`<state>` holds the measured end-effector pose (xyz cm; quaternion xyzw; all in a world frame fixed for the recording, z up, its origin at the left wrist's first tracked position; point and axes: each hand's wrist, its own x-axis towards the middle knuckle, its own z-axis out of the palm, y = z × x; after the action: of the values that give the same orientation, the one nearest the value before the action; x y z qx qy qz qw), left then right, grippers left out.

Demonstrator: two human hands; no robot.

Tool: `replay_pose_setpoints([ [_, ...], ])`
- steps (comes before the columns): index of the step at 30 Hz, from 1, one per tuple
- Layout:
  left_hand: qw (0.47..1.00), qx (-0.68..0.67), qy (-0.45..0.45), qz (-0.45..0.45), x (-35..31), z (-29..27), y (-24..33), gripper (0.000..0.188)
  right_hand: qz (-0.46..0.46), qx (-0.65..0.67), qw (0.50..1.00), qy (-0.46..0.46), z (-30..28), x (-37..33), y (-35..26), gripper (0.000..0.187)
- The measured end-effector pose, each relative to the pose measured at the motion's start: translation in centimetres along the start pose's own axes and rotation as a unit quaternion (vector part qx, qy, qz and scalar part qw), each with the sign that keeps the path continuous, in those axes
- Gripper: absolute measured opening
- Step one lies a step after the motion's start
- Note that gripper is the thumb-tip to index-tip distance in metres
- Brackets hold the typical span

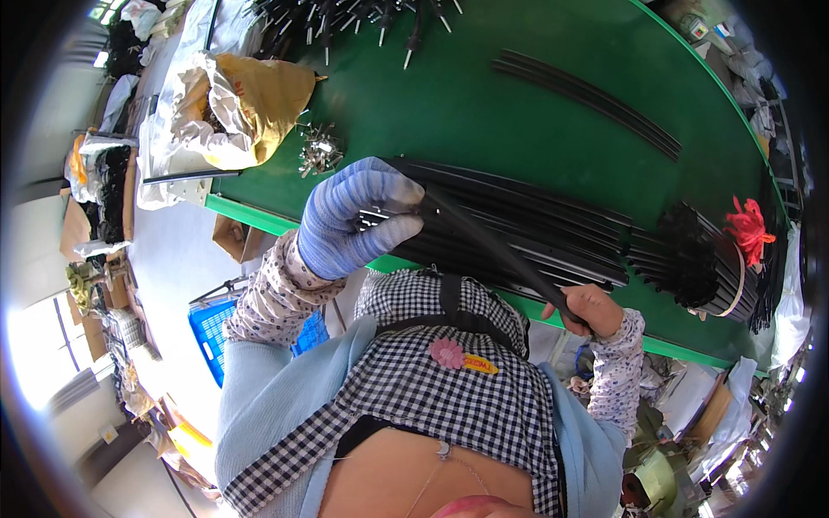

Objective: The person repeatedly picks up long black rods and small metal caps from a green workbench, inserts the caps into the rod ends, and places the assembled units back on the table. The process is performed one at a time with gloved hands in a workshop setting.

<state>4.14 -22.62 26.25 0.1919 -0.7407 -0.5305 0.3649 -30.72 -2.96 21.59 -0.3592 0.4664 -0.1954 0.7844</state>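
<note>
My left hand (358, 220), in a blue knit glove, is closed in a pinch at the upper left end of a thin black tube (505, 252). Whether a small part also sits between those fingertips cannot be made out. My bare right hand (594, 311) is wrapped around the tube's lower right end, so the tube slants across in front of me. Just beyond and below it, a row of similar black tubes (527, 200) lies on the green table (449, 104). Left of these, near my gloved hand, is a small heap of shiny metal pieces (319, 151).
A yellow and white sack (259, 108) stands open at the table's left corner. Black pieces with pale tips (380, 17) lie at the far edge. Several tubes (587, 99) lie apart; a bundle with a red tie (749, 229) is at right. A blue crate (209, 332) stands below left.
</note>
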Motion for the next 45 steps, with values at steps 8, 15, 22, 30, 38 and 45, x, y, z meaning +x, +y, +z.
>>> replay_pose_setpoints([
  [8,0.976,0.089,-0.06,0.191,0.6,-0.3,0.5,0.029,0.0,0.129,0.971,-0.201,1.2,1.7,3.1,0.073],
  [15,0.955,0.108,-0.14,0.239,1.1,-0.7,1.6,0.029,0.046,0.164,0.947,-0.272,1.4,1.8,4.0,0.07],
  [22,0.979,0.074,-0.074,0.176,0.3,-0.5,1.5,0.033,0.011,0.186,0.942,-0.28,1.6,2.3,4.7,0.066],
  [30,0.995,0.069,-0.044,0.062,-1.2,-0.5,1.4,0.029,-0.012,0.153,0.964,-0.216,2.3,2.1,3.9,0.067],
  [38,0.999,0.022,-0.035,0.031,-1.4,-0.9,1.4,0.026,-0.007,0.152,0.967,-0.205,2.6,2.3,3.8,0.067],
  [45,0.994,0.079,-0.048,0.059,-1.3,-1.4,1.6,0.029,0.007,0.145,0.971,-0.192,2.6,2.2,3.3,0.068],
])
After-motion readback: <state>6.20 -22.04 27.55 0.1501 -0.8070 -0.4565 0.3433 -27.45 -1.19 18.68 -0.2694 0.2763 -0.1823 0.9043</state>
